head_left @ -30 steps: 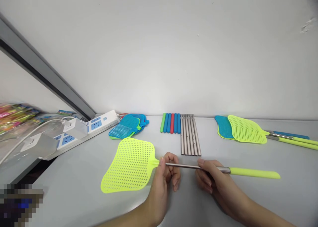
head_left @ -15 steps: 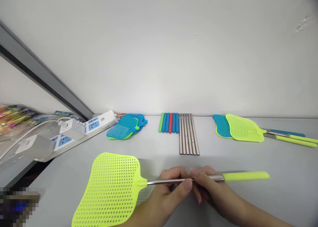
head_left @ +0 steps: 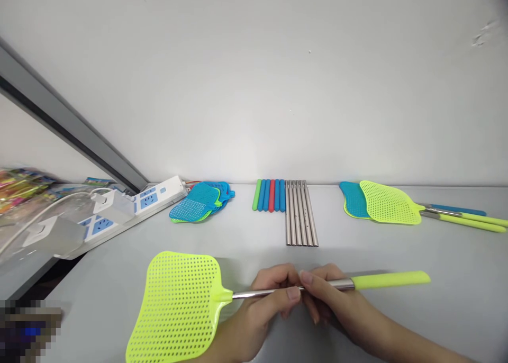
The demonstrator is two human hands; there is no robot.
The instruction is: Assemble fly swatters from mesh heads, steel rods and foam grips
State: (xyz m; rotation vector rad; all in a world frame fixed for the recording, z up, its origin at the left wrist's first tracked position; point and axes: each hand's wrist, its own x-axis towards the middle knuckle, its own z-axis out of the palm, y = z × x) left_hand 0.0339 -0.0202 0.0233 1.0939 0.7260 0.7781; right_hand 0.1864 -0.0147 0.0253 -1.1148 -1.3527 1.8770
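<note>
A yellow-green fly swatter [head_left: 180, 299] lies across both my hands, its perforated head at the left and its yellow-green grip at the right. My left hand [head_left: 265, 305] is closed on the metal rod near the swatter's head, thumb along the front. Close beside it, my right hand [head_left: 337, 297] pinches the thicker part of the rod, left of the grip. The fingertips of the two hands nearly meet. Some of the fingers behind the rod are hidden.
Behind my hands lie several metal tubes [head_left: 300, 215] beside coloured grips [head_left: 272, 196]. Loose blue and green swatter heads [head_left: 196, 201] are stacked at the left, near a power strip [head_left: 148, 200]. Fly swatters with handles [head_left: 392, 204] lie at the right. A wall stands behind.
The swatter has tilted slightly: its head sits a little lower and further right, and its grip end is slightly raised. Both hands keep their hold.
</note>
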